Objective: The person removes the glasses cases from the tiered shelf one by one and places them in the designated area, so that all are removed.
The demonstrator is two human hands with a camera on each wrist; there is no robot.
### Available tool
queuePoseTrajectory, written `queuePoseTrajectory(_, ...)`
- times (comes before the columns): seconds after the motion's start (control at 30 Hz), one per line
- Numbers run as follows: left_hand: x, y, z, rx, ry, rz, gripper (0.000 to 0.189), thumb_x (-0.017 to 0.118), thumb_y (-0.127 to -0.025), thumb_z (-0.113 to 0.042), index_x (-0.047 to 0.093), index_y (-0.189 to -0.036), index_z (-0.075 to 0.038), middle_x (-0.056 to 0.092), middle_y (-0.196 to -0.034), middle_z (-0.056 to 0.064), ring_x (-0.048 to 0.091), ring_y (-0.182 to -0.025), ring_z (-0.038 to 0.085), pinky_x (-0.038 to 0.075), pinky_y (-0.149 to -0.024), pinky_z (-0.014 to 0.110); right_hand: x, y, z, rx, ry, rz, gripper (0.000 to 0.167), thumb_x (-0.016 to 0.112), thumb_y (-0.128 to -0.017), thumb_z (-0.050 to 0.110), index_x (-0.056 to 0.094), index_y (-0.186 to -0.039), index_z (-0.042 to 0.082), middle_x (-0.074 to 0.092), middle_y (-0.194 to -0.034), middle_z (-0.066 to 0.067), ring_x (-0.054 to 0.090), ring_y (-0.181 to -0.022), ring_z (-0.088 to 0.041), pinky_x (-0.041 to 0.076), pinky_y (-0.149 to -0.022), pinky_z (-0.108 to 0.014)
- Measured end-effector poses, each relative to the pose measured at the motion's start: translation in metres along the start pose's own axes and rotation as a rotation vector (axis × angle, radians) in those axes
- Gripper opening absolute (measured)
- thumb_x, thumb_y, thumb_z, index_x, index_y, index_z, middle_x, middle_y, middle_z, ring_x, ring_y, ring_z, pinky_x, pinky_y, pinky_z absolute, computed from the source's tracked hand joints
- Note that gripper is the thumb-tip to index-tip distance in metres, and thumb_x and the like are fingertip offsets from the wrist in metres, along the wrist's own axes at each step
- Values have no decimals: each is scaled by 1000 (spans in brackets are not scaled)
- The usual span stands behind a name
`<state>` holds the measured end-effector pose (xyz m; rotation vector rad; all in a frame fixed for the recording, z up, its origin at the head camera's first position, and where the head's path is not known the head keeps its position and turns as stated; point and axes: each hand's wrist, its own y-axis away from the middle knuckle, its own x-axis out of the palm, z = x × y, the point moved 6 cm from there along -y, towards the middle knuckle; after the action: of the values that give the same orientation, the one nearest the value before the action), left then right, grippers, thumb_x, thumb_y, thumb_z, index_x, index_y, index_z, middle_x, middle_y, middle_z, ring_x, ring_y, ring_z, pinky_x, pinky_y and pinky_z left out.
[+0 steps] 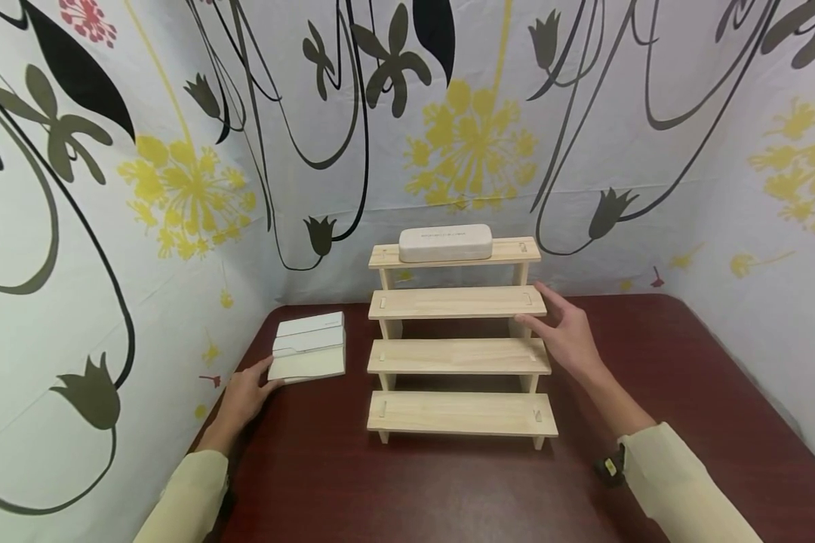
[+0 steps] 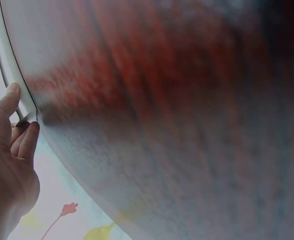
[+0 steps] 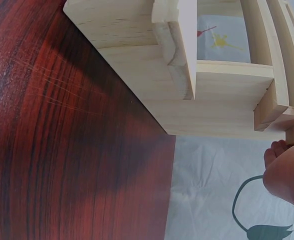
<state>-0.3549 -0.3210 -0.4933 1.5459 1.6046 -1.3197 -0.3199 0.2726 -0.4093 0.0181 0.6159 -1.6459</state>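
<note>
On the left of the table lies a flat white notebook (image 1: 307,348) with a banded, fold-over cover. My left hand (image 1: 246,394) is at its near left corner; in the left wrist view, thumb (image 2: 13,92) and fingers pinch the notebook's edge (image 2: 18,65). A four-step pale wooden shelf rack (image 1: 458,356) stands in the middle. My right hand (image 1: 569,338) grips the right end of its second board from the top, thumb at the front edge and fingers toward the back. In the right wrist view the hand (image 3: 289,172) shows only partly beside the boards.
A white oblong case (image 1: 445,243) rests on the rack's top board. The dark red table (image 1: 448,490) runs back to a flower-printed cloth (image 1: 394,173) that hangs behind and at both sides. A dark band with a yellow mark (image 1: 610,467) is by the right cuff.
</note>
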Motion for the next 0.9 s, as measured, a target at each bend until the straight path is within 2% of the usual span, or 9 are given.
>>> queuePoseTrajectory(0.3, -1, 0, -1, 13, -18, -13, 66, 81, -97, -19, 53, -149, 10, 61, -139, 33, 62, -123, 52, 50, -100, 66, 0, 3, 7, -2, 33, -3, 82, 79, -99, 23, 34, -166, 7, 33, -169, -19, 51, -142, -41, 45, -89, -4)
queuePoseTrajectory(0.4, -1, 0, -1, 12, -27, -21, 66, 81, -97, -20, 53, -149, 11, 60, -139, 33, 61, -124, 52, 50, -101, 66, -1, 2, 3, 2, 41, -6, 82, 79, -99, 29, 36, -166, 10, 34, -169, -16, 52, -142, -39, 46, -90, -6)
queuePoseTrajectory(0.6, 0, 0, 0, 14, -35, -36, 66, 81, -96, -21, 55, -146, 13, 60, -140, 32, 60, -126, 52, 50, -103, 65, -1, 2, 2, 8, 53, -6, 82, 80, -99, 30, 36, -166, 12, 35, -169, -15, 52, -143, -38, 49, -96, -13)
queuePoseTrajectory(0.8, -3, 1, 3, -4, -34, -49, 65, 79, -98, -25, 56, -145, 13, 63, -137, 31, 60, -126, 52, 50, -103, 65, -1, 2, 2, -6, 52, -2, 83, 80, -99, 25, 35, -166, 9, 35, -168, -19, 53, -141, -42, 46, -90, -6)
queuePoseTrajectory(0.9, -4, 1, 4, -24, -18, -42, 63, 76, -101, -26, 55, -145, 14, 64, -136, 31, 60, -127, 52, 49, -104, 65, -1, 1, 2, -9, 54, -2, 83, 80, -99, 24, 34, -166, 9, 36, -168, -20, 54, -139, -42, 48, -90, -8)
